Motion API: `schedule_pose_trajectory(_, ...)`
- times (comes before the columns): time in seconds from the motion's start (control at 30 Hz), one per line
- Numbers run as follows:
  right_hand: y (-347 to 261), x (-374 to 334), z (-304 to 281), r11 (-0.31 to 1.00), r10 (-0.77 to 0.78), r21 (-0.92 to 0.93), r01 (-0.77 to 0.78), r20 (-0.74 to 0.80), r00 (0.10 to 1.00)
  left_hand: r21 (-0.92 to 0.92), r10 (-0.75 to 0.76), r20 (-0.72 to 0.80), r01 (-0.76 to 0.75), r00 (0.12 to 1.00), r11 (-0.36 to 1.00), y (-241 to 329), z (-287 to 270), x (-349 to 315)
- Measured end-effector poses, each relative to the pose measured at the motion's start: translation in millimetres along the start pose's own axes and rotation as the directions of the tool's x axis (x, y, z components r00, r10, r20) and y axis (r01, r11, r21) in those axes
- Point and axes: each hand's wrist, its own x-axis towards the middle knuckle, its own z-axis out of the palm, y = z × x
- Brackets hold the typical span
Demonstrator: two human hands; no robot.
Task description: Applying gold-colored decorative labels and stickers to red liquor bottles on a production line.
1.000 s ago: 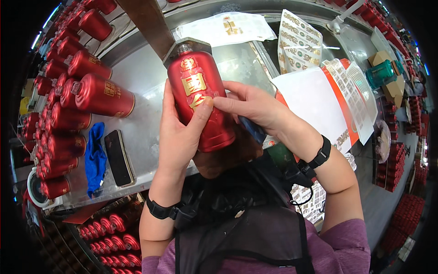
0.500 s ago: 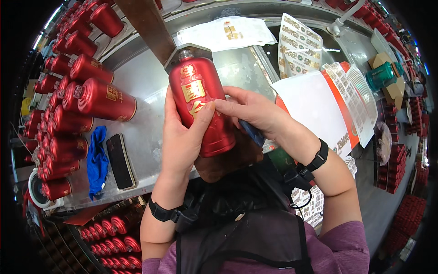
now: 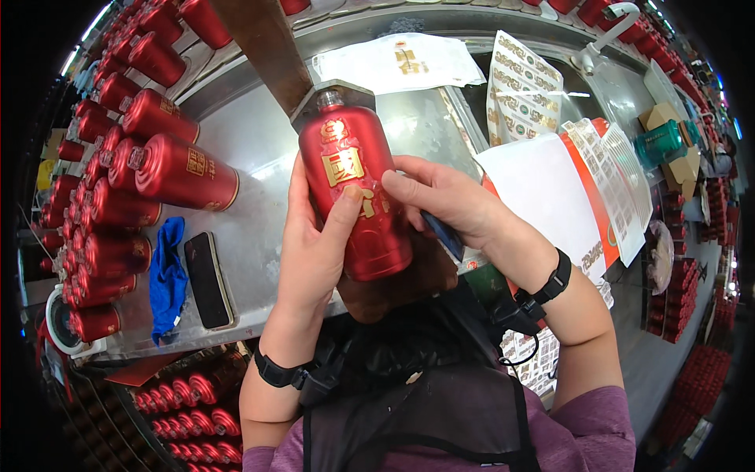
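A red bottle [image 3: 366, 244] with a clear glass neck lies tilted on a brown wooden rest, its neck pointing away from me. Gold character stickers [image 3: 342, 166] run down its front. My left hand [image 3: 311, 224] wraps the bottle's left side, thumb pressed on the lower gold character. At the right side, my right hand [image 3: 440, 197] has its thumb by the bottle's edge, with the other fingers curled and partly hidden. Tucked in those fingers is a flat dark blue piece [image 3: 443, 234], whose kind I cannot make out.
Several red bottles [image 3: 185, 171] crowd the left side. Near them lie a blue cloth [image 3: 167, 275] and a black phone [image 3: 208, 279]. Sticker sheets [image 3: 523, 90] and white paper [image 3: 543, 189] spread at the right, before a teal jar [image 3: 659, 143]. A brown beam [image 3: 263, 47] rises behind the bottle.
My right thumb has drawn back from the gold characters to the bottle's right edge, away from my left thumb. More of the lower character shows. The view has shifted slightly.
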Motion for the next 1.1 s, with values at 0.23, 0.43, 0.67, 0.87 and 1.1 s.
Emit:
schedule_pose_trajectory(0.23,-3.0,-3.9,10.5,0.999,-0.048,0.016,0.048,0.019,0.999,0.061,0.031,0.053,-0.034,0.998,0.998,0.5,-2.7,-2.0)
schedule_pose_trajectory(0.43,-5.1,-4.1,6.0,0.998,0.065,-0.009,-0.065,-0.016,0.998,-0.066,0.001,0.051,0.002,0.999,0.998,-3.1,-10.4,-1.5)
schedule_pose_trajectory(0.67,3.6,-3.9,6.2,0.994,-0.005,-0.110,-0.003,-0.066,0.998,0.026,0.090,0.058,-0.092,0.994,0.995,-9.4,-10.8,-3.1)
schedule_pose_trajectory(0.87,1.0,-6.9,16.0,0.998,0.003,-0.068,-0.007,-0.063,0.998,-0.032,0.099,0.025,-0.099,0.995,0.995,-14.5,-11.4,-5.6)
schedule_pose_trajectory(1.1,-1.1,-9.8,11.5,0.991,0.016,-0.134,-0.021,-0.041,0.999,0.014,0.122,0.045,-0.122,0.992,0.992,-15.6,-16.9,-7.7)
